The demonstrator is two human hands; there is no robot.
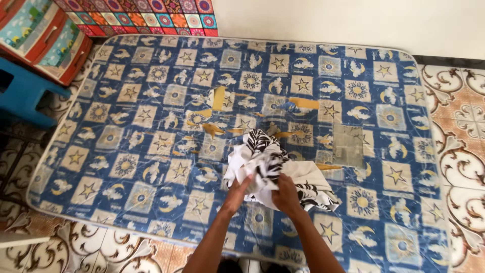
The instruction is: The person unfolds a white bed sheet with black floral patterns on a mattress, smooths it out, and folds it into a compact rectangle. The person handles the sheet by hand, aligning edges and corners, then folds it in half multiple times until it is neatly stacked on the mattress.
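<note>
A crumpled white cloth with a black leaf pattern (270, 159) lies bunched near the middle of a blue mattress (151, 101) printed with suns, moons and stars. Both my hands reach into the cloth from the near edge. My left hand (237, 194) grips a white fold on its left side. My right hand (285, 194) is closed on the cloth just beside it, with a patterned flap trailing off to the right.
The mattress cover is torn in spots, showing yellow foam (220, 98). A blue stool (22, 93) and colourful drawers (43, 35) stand at the far left. Patterned floor tiles (462, 131) surround the mattress; a white wall runs along the far side.
</note>
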